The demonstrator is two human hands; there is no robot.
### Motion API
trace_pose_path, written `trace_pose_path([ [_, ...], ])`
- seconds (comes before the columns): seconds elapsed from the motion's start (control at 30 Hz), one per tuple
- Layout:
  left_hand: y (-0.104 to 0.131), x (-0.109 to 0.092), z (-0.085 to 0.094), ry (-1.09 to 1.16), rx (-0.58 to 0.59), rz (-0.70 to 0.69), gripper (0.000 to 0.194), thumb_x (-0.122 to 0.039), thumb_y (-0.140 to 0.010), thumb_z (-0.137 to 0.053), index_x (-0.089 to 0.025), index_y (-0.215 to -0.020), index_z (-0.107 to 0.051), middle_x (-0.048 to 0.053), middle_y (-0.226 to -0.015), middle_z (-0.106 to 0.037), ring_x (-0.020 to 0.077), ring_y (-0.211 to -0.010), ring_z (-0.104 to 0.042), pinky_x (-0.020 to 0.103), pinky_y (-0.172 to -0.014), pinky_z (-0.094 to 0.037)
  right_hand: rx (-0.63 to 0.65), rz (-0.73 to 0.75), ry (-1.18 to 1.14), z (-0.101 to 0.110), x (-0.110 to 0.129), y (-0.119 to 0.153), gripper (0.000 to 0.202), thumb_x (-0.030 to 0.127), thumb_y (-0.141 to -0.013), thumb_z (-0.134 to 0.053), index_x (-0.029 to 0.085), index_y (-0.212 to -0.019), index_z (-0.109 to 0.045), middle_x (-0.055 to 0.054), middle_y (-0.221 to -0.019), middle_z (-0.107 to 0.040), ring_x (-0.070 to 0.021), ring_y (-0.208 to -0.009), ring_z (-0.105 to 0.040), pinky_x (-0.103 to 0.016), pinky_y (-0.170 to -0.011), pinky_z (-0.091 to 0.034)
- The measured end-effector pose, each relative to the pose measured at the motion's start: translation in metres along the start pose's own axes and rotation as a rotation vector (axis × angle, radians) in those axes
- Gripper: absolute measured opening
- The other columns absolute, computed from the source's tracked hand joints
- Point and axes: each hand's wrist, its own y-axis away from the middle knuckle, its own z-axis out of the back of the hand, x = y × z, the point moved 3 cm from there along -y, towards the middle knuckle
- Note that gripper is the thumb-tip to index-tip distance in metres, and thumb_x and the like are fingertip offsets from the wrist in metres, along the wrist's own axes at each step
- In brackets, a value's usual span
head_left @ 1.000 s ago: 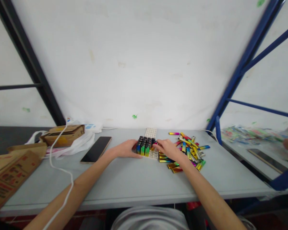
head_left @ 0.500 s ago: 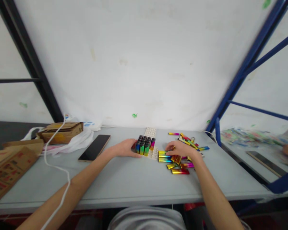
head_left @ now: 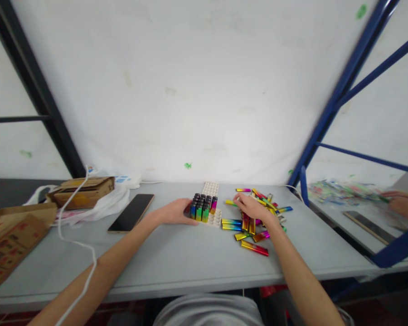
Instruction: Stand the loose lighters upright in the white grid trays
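Several shiny coloured lighters with black tops (head_left: 202, 208) stand upright, packed together in a white tray with round holes (head_left: 215, 219). Its open holes show at the right and behind. My left hand (head_left: 180, 212) rests against the left side of this block, thumb and fingers spread around its edge. To the right lies a loose pile of metallic gold, red, blue and purple pieces (head_left: 255, 247). Over the pile, my right hand (head_left: 253, 208) has its fingers together at the end of a yellow piece (head_left: 230, 203).
A black phone (head_left: 132, 213) lies left of my left hand. Cardboard boxes (head_left: 83, 192), a white plastic bag and a white cable are farther left. Past the blue metal frame (head_left: 329, 106), another person's hands (head_left: 403, 206) are over plastic packets.
My right hand has moved slightly back over the pile and a yellow piece now shows at its fingertips. Some pile pieces have shifted. My left hand stays at the block.
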Motion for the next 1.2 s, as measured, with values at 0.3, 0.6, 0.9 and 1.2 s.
trace_pose_path([
  [0.3,0.0,-0.004,0.0,0.0,0.032,0.009,0.068,-0.07,-0.071,-0.075,-0.015,-0.11,-0.065,0.009,-0.105,-0.073,0.0292,-0.091,-0.067,0.033,-0.077,-0.05,-0.19,-0.036,-0.444,0.004,0.017,-0.005,0.046,0.061,-0.088,-0.063,0.018,-0.07,-0.063,0.002,-0.058,-0.053,-0.0139,-0.057,-0.046,-0.026,-0.055,-0.035],
  [0.6,0.0,-0.005,0.0,-0.019,0.035,0.003,0.064,-0.068,-0.072,-0.075,-0.016,-0.108,-0.066,0.009,-0.103,-0.072,0.0288,-0.091,-0.067,0.033,-0.078,-0.05,-0.163,-0.073,-0.953,-0.011,0.045,-0.001,0.05,0.074,-0.089,-0.056,0.024,-0.086,-0.057,-0.002,-0.083,-0.062,-0.0173,-0.071,-0.058,-0.031,-0.067,-0.051],
  [0.9,0.0,-0.005,0.0,0.011,0.031,-0.013,0.063,-0.067,-0.072,-0.076,-0.016,-0.109,-0.067,0.008,-0.105,-0.073,0.0285,-0.093,-0.067,0.032,-0.078,-0.051,-0.171,-0.081,-0.782,-0.028,0.052,-0.011,0.05,0.07,-0.091,-0.05,0.023,-0.075,-0.048,0.008,-0.058,-0.032,-0.0101,-0.049,-0.028,-0.024,-0.047,-0.023],
  [1.2,0.0,-0.006,0.0,0.008,0.037,-0.004,0.062,-0.064,-0.072,-0.077,-0.016,-0.109,-0.068,0.008,-0.104,-0.074,0.0284,-0.092,-0.068,0.032,-0.077,-0.051,-0.411,-0.076,-0.418,-0.027,0.053,-0.01,0.042,0.05,-0.085,-0.046,0.026,-0.058,-0.024,0.006,-0.055,-0.021,-0.0103,-0.053,-0.024,-0.028,-0.053,-0.016],
])
